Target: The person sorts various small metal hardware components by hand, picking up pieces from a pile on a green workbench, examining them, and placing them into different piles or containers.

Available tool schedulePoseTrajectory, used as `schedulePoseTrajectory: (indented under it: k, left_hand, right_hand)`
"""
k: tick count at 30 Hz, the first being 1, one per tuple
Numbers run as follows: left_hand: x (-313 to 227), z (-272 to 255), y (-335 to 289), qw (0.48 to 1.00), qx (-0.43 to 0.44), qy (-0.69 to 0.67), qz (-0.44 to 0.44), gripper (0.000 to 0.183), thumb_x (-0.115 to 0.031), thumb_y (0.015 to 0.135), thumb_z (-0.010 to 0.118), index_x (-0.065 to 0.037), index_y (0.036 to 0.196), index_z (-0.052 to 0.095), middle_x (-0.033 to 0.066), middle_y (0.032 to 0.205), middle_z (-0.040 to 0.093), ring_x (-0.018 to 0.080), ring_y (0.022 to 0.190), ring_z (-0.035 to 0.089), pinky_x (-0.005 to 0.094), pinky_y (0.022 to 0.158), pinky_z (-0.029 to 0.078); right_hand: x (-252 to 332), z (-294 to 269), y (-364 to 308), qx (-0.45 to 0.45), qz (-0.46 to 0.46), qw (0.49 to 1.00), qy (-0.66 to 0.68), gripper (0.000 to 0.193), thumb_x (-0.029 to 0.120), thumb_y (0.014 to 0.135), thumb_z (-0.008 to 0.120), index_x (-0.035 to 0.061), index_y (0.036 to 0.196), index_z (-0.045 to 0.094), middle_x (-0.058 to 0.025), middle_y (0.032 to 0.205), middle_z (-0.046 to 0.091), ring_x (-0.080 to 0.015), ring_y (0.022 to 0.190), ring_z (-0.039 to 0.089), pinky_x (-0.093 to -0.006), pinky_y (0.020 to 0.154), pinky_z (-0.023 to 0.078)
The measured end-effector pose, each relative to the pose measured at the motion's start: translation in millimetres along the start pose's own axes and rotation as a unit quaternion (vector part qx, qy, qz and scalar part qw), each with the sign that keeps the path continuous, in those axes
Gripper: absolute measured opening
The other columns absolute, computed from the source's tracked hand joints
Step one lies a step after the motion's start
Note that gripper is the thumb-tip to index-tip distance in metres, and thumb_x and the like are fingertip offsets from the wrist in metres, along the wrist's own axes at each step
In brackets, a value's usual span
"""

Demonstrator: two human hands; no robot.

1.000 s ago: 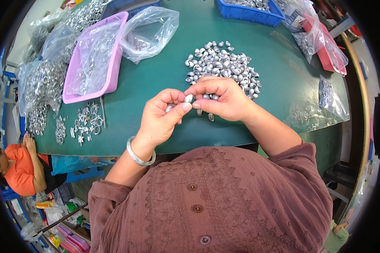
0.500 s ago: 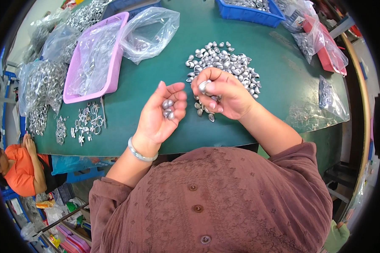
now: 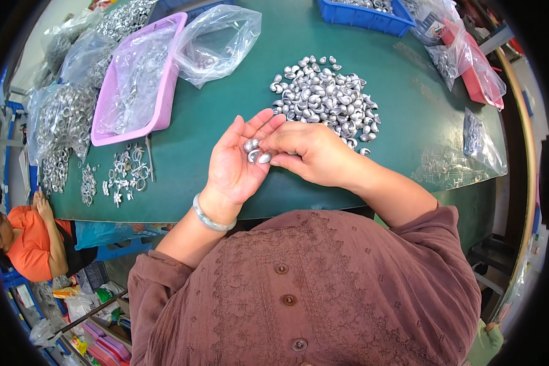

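Observation:
My left hand [image 3: 233, 165] is turned palm up above the table's near part. Several small silver shell-shaped metal pieces [image 3: 251, 145] rest on its fingers, their outsides ribbed. My right hand [image 3: 314, 152] reaches over from the right, palm down. Its thumb and fingertips close around one silver shell-shaped piece [image 3: 264, 158] at the left palm; the curled fingers hide whatever else may be inside. Just beyond both hands lies a loose pile of similar silver pieces [image 3: 323, 94].
A pink basket [image 3: 163, 110] lined with plastic stands at left, beside a clear bag [image 3: 222, 52]. Ring-shaped metal parts [image 3: 128, 174] lie near it. Far off is a blue tray [image 3: 372, 19]; at right, a red basket [image 3: 479, 85]. A person in orange [image 3: 30, 247] sits at left.
My right hand has moved left and down, from beside the pile onto the left palm, its fingers now over the pieces there. The left hand has shifted slightly right toward it.

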State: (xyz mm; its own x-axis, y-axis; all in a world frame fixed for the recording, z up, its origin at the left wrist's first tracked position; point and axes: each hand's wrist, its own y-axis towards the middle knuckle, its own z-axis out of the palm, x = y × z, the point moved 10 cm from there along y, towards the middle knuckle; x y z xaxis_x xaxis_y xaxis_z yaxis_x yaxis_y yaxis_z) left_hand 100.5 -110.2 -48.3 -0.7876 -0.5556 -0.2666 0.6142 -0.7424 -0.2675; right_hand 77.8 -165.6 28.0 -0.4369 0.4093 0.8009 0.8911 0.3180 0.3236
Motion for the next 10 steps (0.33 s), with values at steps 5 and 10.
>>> schedulePoseTrajectory:
  k: [5,10]
  left_hand:
    - [1.5,-0.3,0.3,1.000,-0.027,0.007,0.008,0.044,-0.030,0.092,0.034,0.004,0.119,0.040,0.0197,0.121,0.044,0.0276,0.107,0.047,0.0371,0.088,0.042]
    - [3.2,3.7,-1.5,0.999,0.027,-0.014,-0.011,0.043,-0.029,0.092,0.035,0.004,0.119,0.040,0.0189,0.121,0.045,0.0274,0.107,0.048,0.0367,0.089,0.042]
  right_hand:
    - [3.6,-1.1,-1.6,-0.017,-0.038,0.999,-0.025,0.016,0.008,0.070,0.064,0.0058,0.086,0.062,-0.0085,0.082,0.060,-0.0249,0.075,0.059,-0.0328,0.066,0.048]
    - [-8.8,-3.3,-1.3,-0.001,0.027,0.997,0.074,0.016,0.010,0.070,0.065,0.0055,0.086,0.062,-0.0080,0.088,0.061,-0.0217,0.079,0.060,-0.0326,0.068,0.048]
